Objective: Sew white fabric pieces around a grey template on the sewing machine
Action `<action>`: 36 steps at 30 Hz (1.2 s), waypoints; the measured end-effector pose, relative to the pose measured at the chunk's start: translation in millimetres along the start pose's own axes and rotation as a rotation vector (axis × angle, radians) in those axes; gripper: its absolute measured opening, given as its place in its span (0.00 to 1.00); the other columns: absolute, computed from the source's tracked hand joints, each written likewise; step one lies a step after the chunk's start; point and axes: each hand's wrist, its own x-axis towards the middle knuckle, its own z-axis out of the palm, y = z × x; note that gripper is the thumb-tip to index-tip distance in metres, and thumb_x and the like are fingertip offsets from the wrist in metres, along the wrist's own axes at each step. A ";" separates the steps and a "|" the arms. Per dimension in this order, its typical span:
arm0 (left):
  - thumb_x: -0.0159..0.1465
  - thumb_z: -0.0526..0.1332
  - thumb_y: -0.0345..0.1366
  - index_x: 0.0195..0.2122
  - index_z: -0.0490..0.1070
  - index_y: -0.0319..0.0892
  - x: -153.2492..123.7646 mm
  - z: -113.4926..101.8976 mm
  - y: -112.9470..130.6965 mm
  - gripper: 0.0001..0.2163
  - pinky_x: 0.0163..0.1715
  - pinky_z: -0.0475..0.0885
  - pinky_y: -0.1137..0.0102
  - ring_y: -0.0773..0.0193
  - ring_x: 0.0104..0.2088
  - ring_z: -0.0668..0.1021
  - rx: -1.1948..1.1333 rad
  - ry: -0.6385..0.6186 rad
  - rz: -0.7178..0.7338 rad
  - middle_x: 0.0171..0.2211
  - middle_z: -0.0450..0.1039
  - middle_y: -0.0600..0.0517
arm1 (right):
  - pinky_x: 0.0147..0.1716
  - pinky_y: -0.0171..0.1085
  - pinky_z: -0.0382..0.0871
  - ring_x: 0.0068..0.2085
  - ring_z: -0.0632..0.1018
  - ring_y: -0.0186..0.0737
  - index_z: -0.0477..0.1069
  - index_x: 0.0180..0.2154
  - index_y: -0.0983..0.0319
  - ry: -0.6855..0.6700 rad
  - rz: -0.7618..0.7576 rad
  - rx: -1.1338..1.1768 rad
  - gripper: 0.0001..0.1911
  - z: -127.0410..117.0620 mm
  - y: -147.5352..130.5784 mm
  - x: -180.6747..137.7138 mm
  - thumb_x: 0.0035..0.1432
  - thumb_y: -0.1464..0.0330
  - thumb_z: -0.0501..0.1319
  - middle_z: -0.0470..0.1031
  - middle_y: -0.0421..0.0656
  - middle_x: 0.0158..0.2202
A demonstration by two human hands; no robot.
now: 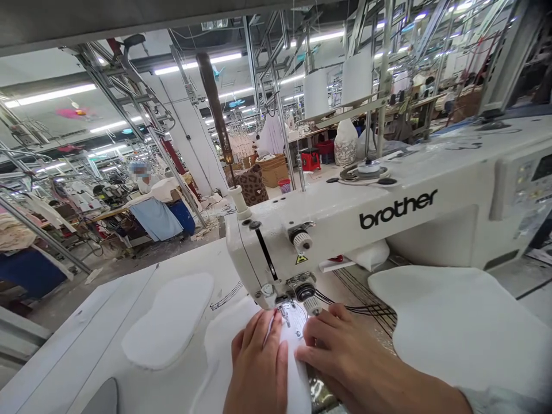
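Your left hand (259, 362) and right hand (345, 351), unclenched, press a white padded fabric piece (224, 351) under the steel presser foot (284, 307) of the white Brother sewing machine (345, 224), another waisted white pad (168, 319) lying aside at lower left.

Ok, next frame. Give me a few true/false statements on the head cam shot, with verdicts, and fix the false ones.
1. The left hand and right hand both lie on a white fabric piece beside the presser foot. True.
2. The right hand holds scissors. False: its fingers lie spread on the fabric, with no tool in them.
3. The sewing machine carries a Juki logo. False: the logo reads brother.
4. A white cut piece lies on the table left of the machine. True.
5. Two white thread cones stand above the machine. True.
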 end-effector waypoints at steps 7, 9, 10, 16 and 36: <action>0.67 0.47 0.29 0.53 0.73 0.40 -1.1 0.9 5.5 0.19 0.49 0.70 0.61 0.57 0.54 0.75 0.008 -0.004 -0.051 0.54 0.75 0.45 | 0.38 0.39 0.55 0.34 0.68 0.36 0.67 0.31 0.59 0.010 0.008 -0.044 0.08 -2.0 -1.0 0.2 0.62 0.76 0.57 0.71 0.38 0.34; 0.67 0.48 0.29 0.55 0.72 0.41 -1.7 2.3 7.7 0.19 0.48 0.70 0.61 0.56 0.54 0.75 -0.011 -0.003 -0.090 0.54 0.75 0.46 | 0.38 0.39 0.55 0.33 0.68 0.36 0.67 0.30 0.59 0.025 0.003 -0.036 0.09 -1.5 -0.1 1.1 0.61 0.76 0.57 0.71 0.38 0.33; 0.67 0.48 0.29 0.55 0.72 0.41 -1.6 2.6 8.7 0.19 0.48 0.70 0.60 0.56 0.54 0.75 -0.025 -0.006 -0.107 0.55 0.75 0.46 | 0.38 0.39 0.55 0.33 0.68 0.36 0.67 0.30 0.59 0.037 0.002 -0.027 0.09 -1.3 0.2 1.6 0.61 0.77 0.56 0.70 0.38 0.32; 0.68 0.46 0.30 0.53 0.73 0.40 2.0 -0.5 9.3 0.19 0.51 0.68 0.58 0.53 0.56 0.74 -0.103 -0.045 -0.149 0.55 0.74 0.46 | 0.37 0.39 0.54 0.32 0.66 0.36 0.68 0.31 0.59 0.061 0.017 -0.004 0.11 -1.5 -1.4 2.8 0.62 0.78 0.53 0.70 0.38 0.32; 0.65 0.53 0.42 0.47 0.70 0.34 -24.9 -55.7 -56.7 0.17 0.44 0.65 0.45 0.38 0.51 0.71 -0.142 -0.198 -0.693 0.50 0.71 0.33 | 0.34 0.40 0.55 0.32 0.70 0.40 0.67 0.32 0.57 0.223 -0.107 -0.132 0.12 14.1 6.1 2.9 0.62 0.78 0.51 0.70 0.39 0.30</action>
